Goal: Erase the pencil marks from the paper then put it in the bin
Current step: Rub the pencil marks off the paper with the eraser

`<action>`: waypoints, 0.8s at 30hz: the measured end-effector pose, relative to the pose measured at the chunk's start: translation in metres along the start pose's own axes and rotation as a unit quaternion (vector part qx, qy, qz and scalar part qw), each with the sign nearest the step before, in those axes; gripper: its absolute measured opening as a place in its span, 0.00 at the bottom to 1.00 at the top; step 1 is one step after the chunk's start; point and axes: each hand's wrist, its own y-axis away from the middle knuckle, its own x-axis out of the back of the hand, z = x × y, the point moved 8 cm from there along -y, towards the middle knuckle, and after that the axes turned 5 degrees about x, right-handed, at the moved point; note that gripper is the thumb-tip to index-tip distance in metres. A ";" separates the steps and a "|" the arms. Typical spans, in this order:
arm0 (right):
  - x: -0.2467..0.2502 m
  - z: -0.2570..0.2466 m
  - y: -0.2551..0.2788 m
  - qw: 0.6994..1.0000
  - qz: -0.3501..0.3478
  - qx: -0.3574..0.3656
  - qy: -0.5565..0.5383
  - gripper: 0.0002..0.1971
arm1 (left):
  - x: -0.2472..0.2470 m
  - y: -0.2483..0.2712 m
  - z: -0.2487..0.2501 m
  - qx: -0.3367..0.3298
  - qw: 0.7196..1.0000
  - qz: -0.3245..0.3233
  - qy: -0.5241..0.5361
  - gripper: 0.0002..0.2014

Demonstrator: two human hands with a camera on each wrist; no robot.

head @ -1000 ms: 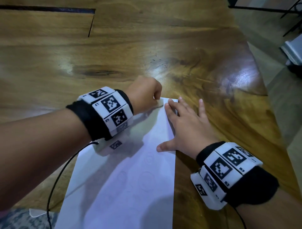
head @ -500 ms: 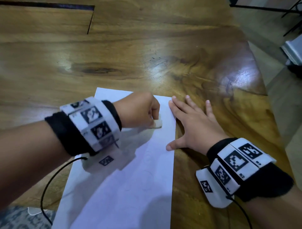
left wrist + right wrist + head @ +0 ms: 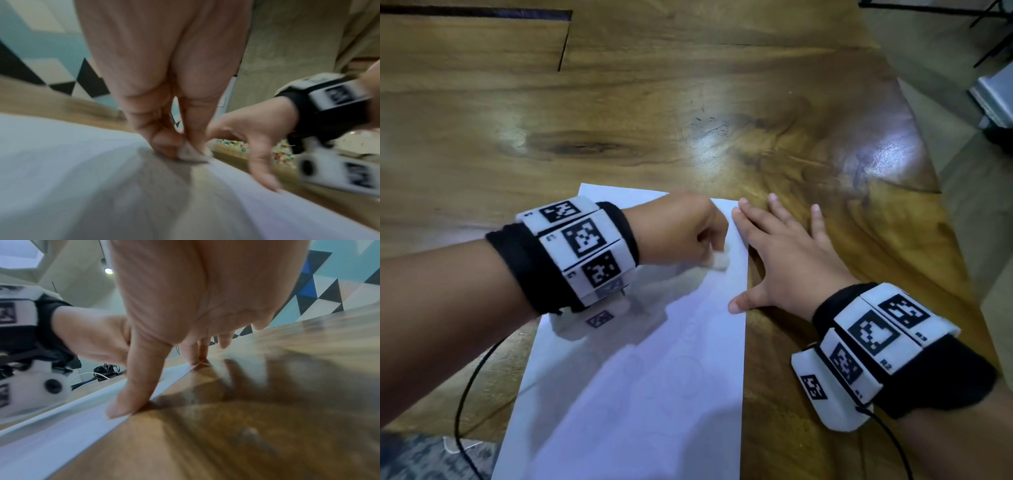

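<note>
A white sheet of paper [image 3: 654, 394] lies on the wooden table [image 3: 688, 102], with faint pencil circles [image 3: 681, 373] on its lower half. My left hand [image 3: 681, 233] pinches a small white eraser [image 3: 720, 262] and presses it on the paper near the top right part. In the left wrist view the eraser [image 3: 191, 153] sits between thumb and fingers against the paper [image 3: 72, 170]. My right hand [image 3: 780, 257] lies flat with spread fingers, the thumb and index finger on the paper's right edge. In the right wrist view the thumb presses the paper [image 3: 61, 426] edge.
The table's right edge [image 3: 941, 192] falls off to the floor. A black cable [image 3: 465, 394] runs from my left wrist down past the paper's left side. Patterned fabric [image 3: 421, 459] shows at the bottom left corner.
My left hand with the eraser came back from the paper's top edge and now rubs a little lower. The right hand stays flat at the edge, shifted slightly.
</note>
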 end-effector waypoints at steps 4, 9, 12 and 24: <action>0.001 -0.001 0.000 1.000 -0.002 0.000 0.010 0.63 | 0.023 -0.014 0.003 -0.007 0.991 0.130 -0.032 0.04; 0.000 0.000 0.000 1.000 -0.002 0.000 0.010 0.64 | -0.027 0.029 0.012 -0.103 0.991 -0.035 -0.078 0.05; 0.000 -0.001 0.000 1.000 -0.003 0.001 0.012 0.64 | -0.020 0.020 0.009 -0.091 0.993 -0.019 -0.078 0.01; 0.002 -0.002 0.000 1.000 -0.007 -0.004 0.029 0.63 | -0.025 0.028 0.005 -0.081 0.994 -0.035 -0.064 0.05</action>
